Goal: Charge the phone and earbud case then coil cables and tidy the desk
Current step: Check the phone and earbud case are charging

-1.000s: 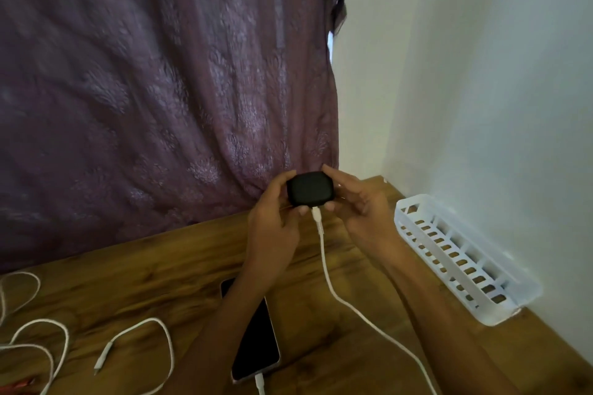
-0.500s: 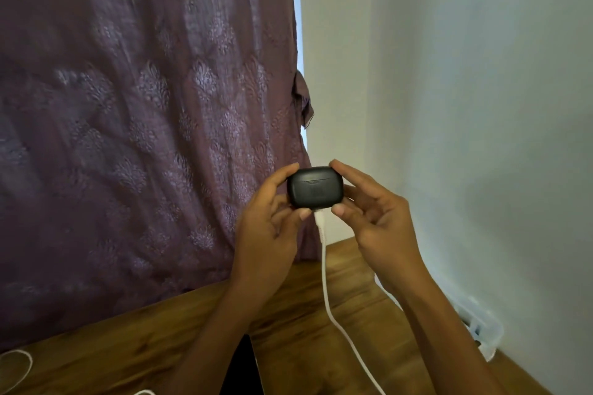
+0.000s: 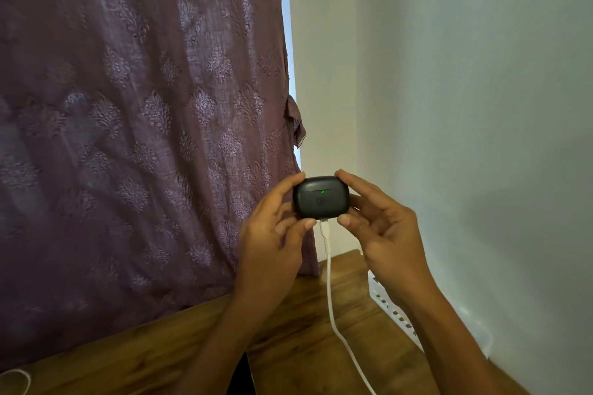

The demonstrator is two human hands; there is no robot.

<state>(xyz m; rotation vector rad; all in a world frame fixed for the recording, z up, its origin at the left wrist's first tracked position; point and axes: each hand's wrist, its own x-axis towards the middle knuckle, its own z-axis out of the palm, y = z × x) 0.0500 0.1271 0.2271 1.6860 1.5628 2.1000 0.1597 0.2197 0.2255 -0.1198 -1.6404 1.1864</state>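
Note:
A black earbud case [image 3: 320,197] is held up in front of the curtain, above the desk, with a small green light lit on its front. My left hand [image 3: 272,240] grips its left side and my right hand [image 3: 382,231] grips its right side. A white cable [image 3: 329,285] is plugged into the underside of the case and hangs down to the wooden desk [image 3: 305,337]. A dark sliver of the phone [image 3: 239,377] shows behind my left forearm; the rest is hidden.
A white slotted plastic tray [image 3: 393,308] lies along the wall at the desk's right side. A loop of another white cable [image 3: 14,378] shows at the bottom left. A purple patterned curtain [image 3: 134,138] hangs behind the desk.
Both hands have lifted the earbud case higher and the view has tilted upward. The case has been turned so its front faces me, and a green light now shows.

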